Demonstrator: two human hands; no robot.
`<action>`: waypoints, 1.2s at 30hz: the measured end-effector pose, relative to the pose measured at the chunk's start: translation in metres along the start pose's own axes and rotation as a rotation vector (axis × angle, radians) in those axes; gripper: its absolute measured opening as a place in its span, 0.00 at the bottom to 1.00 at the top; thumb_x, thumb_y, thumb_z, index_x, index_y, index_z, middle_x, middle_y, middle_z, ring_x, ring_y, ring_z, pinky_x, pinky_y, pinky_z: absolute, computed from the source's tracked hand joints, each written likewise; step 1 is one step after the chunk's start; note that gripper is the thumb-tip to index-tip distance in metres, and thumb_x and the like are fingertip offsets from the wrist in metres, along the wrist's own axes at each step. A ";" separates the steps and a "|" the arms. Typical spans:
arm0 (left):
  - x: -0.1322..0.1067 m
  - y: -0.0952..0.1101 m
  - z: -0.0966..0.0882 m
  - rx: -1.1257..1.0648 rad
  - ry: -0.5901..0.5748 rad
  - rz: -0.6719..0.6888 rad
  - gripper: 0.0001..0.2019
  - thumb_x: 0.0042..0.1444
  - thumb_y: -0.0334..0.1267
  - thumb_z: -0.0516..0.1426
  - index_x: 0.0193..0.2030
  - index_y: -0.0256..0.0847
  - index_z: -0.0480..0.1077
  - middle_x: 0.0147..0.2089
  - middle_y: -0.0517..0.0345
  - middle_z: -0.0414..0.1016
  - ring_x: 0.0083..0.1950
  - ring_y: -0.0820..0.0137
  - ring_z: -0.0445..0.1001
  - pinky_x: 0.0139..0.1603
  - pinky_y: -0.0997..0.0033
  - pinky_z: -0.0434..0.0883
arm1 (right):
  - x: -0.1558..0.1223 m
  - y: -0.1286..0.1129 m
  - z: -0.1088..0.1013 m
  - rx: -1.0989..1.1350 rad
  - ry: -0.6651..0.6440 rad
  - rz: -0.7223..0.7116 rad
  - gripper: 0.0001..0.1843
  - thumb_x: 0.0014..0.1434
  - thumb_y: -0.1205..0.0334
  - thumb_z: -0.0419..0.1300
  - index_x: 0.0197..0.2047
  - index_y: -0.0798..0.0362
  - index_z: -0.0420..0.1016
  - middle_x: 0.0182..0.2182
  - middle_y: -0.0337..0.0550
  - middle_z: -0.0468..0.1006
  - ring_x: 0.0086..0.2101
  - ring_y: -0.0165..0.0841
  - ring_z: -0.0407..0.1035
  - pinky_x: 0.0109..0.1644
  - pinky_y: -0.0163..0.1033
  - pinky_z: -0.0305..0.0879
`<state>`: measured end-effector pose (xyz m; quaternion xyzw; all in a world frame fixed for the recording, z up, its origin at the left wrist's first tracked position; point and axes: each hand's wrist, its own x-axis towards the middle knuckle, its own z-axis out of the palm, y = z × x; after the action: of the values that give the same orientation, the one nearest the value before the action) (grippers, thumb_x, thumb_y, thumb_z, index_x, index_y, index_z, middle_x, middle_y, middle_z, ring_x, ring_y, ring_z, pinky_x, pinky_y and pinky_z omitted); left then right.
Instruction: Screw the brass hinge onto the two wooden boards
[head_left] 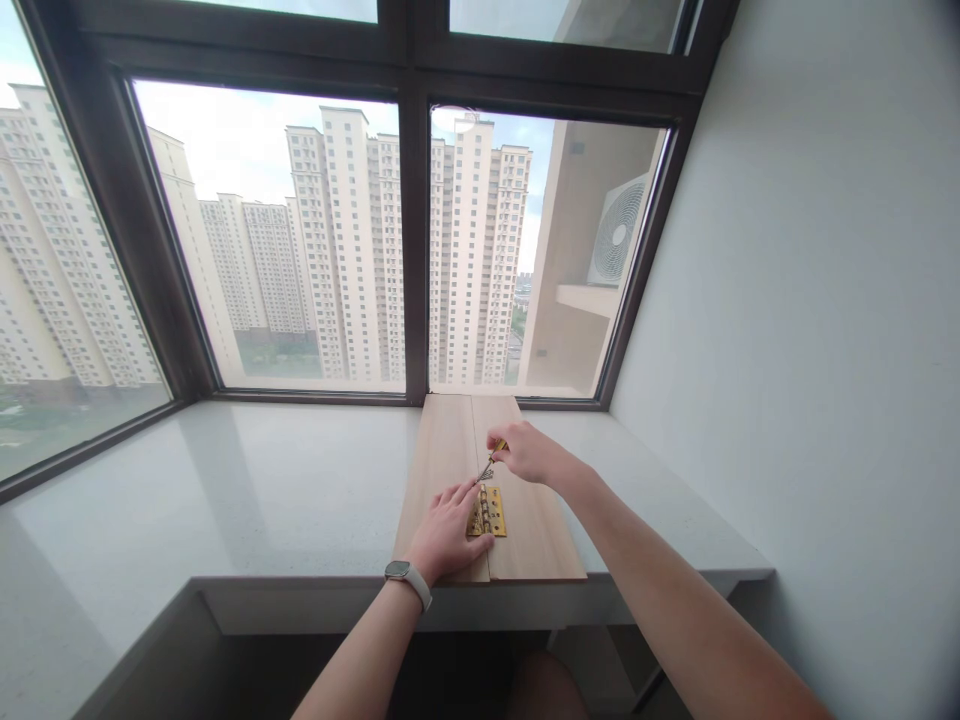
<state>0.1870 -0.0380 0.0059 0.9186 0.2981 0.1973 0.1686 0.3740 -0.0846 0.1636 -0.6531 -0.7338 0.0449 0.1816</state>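
Two pale wooden boards (536,545) lie side by side on the white ledge, with a narrow seam between them. A brass-coloured hinge (496,512) lies across that seam near the front. My left hand (448,530) rests on the left board with its fingers stretched out, covering part of the hinge's left leaf. Above the hinge, my right hand (525,452) is closed around a screwdriver (492,459) with a yellow handle, its shaft slanting down towards my left fingertips. Several small screws (487,475) seem to lie by the tip; exactly where the tip touches I cannot tell.
The white ledge (315,500) runs along the dark-framed window (415,250) and ends in a front edge with a dark recess under it. A white wall (795,300) stands on the right. A watch (409,578) is on my left wrist.
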 end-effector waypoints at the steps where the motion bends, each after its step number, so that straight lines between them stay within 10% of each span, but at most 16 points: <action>1: 0.000 0.000 0.000 0.000 0.000 0.000 0.42 0.55 0.54 0.59 0.74 0.51 0.51 0.77 0.57 0.50 0.75 0.51 0.50 0.73 0.50 0.48 | 0.000 0.000 0.000 0.012 -0.004 -0.018 0.06 0.61 0.66 0.62 0.40 0.50 0.79 0.40 0.44 0.81 0.41 0.34 0.73 0.44 0.35 0.63; 17: -0.004 0.002 -0.005 -0.047 0.060 0.018 0.32 0.53 0.50 0.61 0.65 0.51 0.62 0.68 0.55 0.66 0.68 0.52 0.59 0.69 0.51 0.56 | 0.002 0.001 0.023 0.176 0.234 0.029 0.11 0.62 0.60 0.60 0.47 0.48 0.67 0.30 0.36 0.77 0.30 0.31 0.71 0.37 0.35 0.62; 36: -0.005 -0.003 0.000 -0.123 0.104 -0.011 0.25 0.54 0.50 0.61 0.58 0.48 0.69 0.57 0.53 0.75 0.66 0.53 0.62 0.65 0.55 0.60 | 0.007 -0.003 0.037 0.200 0.187 0.026 0.11 0.64 0.60 0.61 0.49 0.49 0.70 0.29 0.37 0.77 0.29 0.31 0.70 0.35 0.34 0.61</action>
<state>0.1819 -0.0383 0.0034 0.8933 0.2989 0.2616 0.2104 0.3587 -0.0721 0.1319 -0.6424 -0.6970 0.0591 0.3131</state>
